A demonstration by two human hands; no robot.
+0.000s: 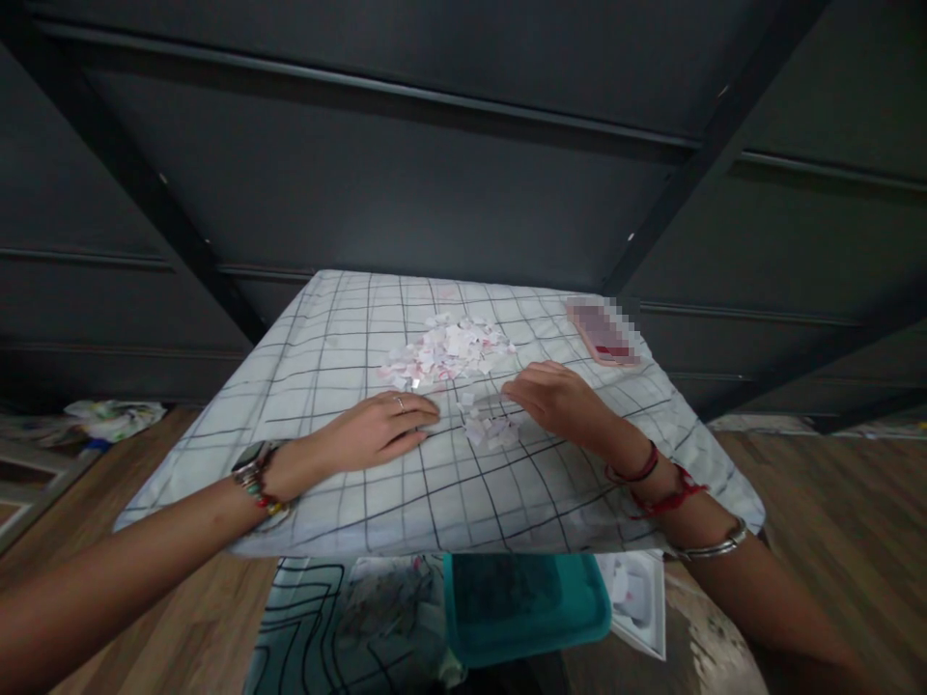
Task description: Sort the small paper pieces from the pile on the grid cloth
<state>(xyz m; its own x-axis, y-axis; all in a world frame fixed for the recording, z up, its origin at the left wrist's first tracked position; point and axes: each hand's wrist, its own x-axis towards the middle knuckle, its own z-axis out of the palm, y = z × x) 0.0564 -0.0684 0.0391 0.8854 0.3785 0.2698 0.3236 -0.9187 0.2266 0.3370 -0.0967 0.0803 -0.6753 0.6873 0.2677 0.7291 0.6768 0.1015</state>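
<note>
Loosely outstretched, the fingers of the left hand (383,430) lie low against the cloth-covered counter (304,352), side by side and slightly bent, with the thumb a little apart on the near side. They grip nothing that shows; their tips point right, just nearer than the left end of the large paper pile (456,347). That pile, a loose spread of white scraps with some pink among them, sits around the middle of the counter, on the far side of both hands.

Across from it, the right hand (561,401) has its fingers curled inward and bunched, tips pointing left toward the small paper pile (492,428). A blurred, pale grey patch shows just beside those tips; I cannot tell whether they pinch a scrap or how nearly thumb and fingers meet. The small pile lies between the two hands, nearer than the large one, its scraps overlapping on the checked cloth.

Toward the far right corner rests a pink-edged phone (604,335), well apart from the scraps. Below the near edge are a teal tub (536,649) and, to its right, a white box (656,618).
</note>
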